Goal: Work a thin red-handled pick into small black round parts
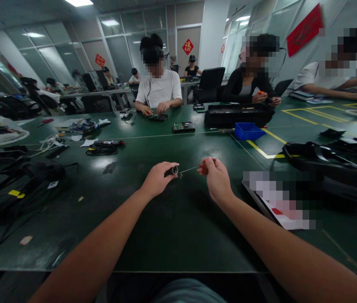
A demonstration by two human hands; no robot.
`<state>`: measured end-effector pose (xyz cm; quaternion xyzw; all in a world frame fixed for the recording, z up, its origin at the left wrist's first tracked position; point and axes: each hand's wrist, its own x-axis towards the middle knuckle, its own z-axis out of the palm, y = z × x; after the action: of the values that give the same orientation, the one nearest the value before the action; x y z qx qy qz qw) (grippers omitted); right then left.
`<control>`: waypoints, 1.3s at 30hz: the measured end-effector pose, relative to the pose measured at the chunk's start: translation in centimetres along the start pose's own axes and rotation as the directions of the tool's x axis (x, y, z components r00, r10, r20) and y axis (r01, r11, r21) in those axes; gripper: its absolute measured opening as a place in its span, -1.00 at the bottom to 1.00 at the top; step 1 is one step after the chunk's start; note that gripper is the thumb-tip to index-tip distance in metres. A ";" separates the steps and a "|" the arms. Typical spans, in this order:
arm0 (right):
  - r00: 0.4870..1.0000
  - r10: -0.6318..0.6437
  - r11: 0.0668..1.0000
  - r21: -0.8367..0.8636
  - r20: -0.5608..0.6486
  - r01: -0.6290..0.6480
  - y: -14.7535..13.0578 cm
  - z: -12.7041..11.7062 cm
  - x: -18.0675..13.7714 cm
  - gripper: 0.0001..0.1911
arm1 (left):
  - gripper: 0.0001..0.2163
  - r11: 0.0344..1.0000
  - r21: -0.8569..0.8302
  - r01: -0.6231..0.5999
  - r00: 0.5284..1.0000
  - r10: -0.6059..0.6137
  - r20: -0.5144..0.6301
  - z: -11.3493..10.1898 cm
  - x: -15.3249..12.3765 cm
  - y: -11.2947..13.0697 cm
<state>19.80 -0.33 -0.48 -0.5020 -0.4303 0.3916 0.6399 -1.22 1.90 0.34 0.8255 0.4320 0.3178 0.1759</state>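
Bare forearms (104, 235) span the green tabletop (153, 248); the left hand (157, 179) grips a metal-rimmed cylinder (174, 170), the right hand (218, 177) pinches what looks like a red-handled screwdriver (201, 169), its tip near the cylinder, not yet inside.

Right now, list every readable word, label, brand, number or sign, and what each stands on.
"福": red diamond sign, at the back.
Smaller red diamond, further left: too small.
Red banner, upper right: too blurred.
White tag, left: too small.
Paper, right: pixelated.
Small cylinder, left hand: nothing readable.
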 end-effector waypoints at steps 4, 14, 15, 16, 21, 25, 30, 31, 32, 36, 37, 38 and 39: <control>0.995 -0.094 0.991 -0.099 -0.022 0.091 -0.9 -0.1 -0.6 -0.73 | -0.64 1.000 -0.006 0.025 1.000 -0.025 0.011 0.3 -0.2 -0.2; 0.982 -0.188 0.972 -0.148 -0.033 0.182 -1.9 0.1 -1.1 -0.74 | -0.73 0.981 -0.130 0.144 0.990 -0.141 0.028 -0.5 -0.3 1.4; 0.980 -0.194 0.971 -0.149 -0.032 0.187 -1.9 0.2 -1.1 -0.74 | -0.74 0.980 -0.135 0.147 0.989 -0.141 0.052 -0.8 -0.3 1.7; 0.979 -0.199 0.970 -0.150 -0.032 0.193 -1.9 0.2 -1.1 -0.74 | -0.76 0.982 -0.123 0.145 0.987 -0.136 0.082 -1.0 -0.4 2.0; 0.975 -0.219 0.966 -0.144 -0.030 0.213 -1.8 0.2 -1.1 -0.73 | -0.83 1.000 0.020 0.004 0.957 -0.010 0.288 -1.2 -0.8 3.4; 0.974 -0.227 0.966 -0.128 -0.020 0.223 -1.9 0.2 -1.2 -0.74 | -0.75 0.976 0.136 -0.169 0.876 0.086 0.474 -0.6 -1.0 3.9; 0.974 -0.224 0.968 -0.117 -0.014 0.221 -2.1 0.2 -1.3 -0.76 | -0.70 0.932 0.257 -0.253 0.811 0.060 0.582 -0.3 -1.1 4.3; 0.975 -0.223 0.968 -0.117 -0.013 0.220 -2.0 0.2 -1.2 -0.76 | -0.73 0.930 0.262 -0.258 0.809 0.060 0.584 -0.3 -1.1 4.4; 0.975 -0.221 0.969 -0.118 -0.011 0.219 -2.0 0.2 -1.2 -0.75 | -0.74 0.930 0.263 -0.256 0.811 0.059 0.581 -0.2 -1.1 4.5; 0.976 -0.218 0.971 -0.104 -0.009 0.216 -1.8 0.2 -1.1 -0.74 | -0.76 0.955 0.220 -0.200 0.842 0.052 0.537 0.0 -1.0 4.4; 0.976 -0.218 0.971 -0.101 -0.010 0.216 -1.7 0.2 -1.1 -0.74 | -0.76 0.969 0.180 -0.170 0.853 0.053 0.519 0.0 -1.0 4.3; 0.976 -0.218 0.971 -0.100 -0.010 0.216 -1.7 0.2 -1.1 -0.74 | -0.77 0.984 0.125 -0.129 0.867 0.050 0.496 -0.1 -0.9 4.0; 0.976 -0.218 0.971 -0.102 -0.009 0.216 -1.7 0.2 -1.1 -0.74 | -0.77 0.995 0.058 -0.079 0.885 0.044 0.463 -0.2 -0.8 3.7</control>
<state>19.41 -1.63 1.07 -0.4873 -0.4952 0.2924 0.6571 0.57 -0.84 2.29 0.8966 0.3631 0.1017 0.2322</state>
